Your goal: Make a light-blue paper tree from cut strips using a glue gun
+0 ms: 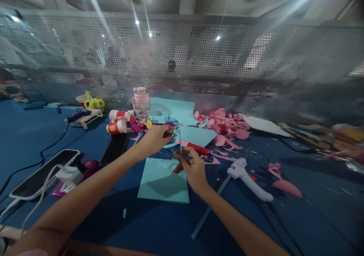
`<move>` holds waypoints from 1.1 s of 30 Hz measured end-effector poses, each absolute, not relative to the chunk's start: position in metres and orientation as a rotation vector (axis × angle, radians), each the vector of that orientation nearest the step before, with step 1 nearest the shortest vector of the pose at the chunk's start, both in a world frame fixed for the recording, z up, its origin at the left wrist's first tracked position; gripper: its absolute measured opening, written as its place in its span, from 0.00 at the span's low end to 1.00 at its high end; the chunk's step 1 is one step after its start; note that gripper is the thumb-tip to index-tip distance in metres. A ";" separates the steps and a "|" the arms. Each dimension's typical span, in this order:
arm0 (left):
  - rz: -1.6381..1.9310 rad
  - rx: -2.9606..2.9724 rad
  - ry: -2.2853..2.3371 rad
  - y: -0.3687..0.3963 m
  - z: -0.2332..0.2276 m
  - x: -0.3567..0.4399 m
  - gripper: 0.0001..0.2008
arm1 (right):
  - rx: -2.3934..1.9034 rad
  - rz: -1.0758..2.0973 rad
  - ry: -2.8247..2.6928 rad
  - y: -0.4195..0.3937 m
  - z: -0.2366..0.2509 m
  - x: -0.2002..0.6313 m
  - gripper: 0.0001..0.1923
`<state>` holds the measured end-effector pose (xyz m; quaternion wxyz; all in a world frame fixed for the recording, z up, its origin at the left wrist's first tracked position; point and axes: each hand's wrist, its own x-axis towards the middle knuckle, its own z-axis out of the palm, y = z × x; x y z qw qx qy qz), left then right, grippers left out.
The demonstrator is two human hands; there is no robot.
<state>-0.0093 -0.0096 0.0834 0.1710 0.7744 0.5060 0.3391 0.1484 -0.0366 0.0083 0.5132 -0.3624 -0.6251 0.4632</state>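
Observation:
Between my two hands stands a thin light-blue strip (181, 140), roughly upright. My left hand (157, 138) is closed in a pinch by the strip's upper end, where a small pale bit shows at the fingertips. Lower down, my right hand (195, 169) has its fingers curled around the strip's bottom end; what else may be in them is hidden. Under my hands lies a light-blue sheet (162, 184) with curved marks near its top edge. A red, tube-like thing (199, 149) rests just behind my right hand.
A white glue gun (253, 184) with a long glue stick (210, 206) lies at right. Pink cut-outs (222, 121) are heaped behind. At left are a phone (45, 172), a white charger (68, 176), red-and-white cups (116, 127) and a clear bottle (141, 106). A perforated screen (182, 59) stands behind.

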 end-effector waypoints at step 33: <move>1.189 1.338 0.894 0.021 0.044 -0.005 0.26 | -0.713 0.564 -1.639 -0.030 0.022 0.170 0.19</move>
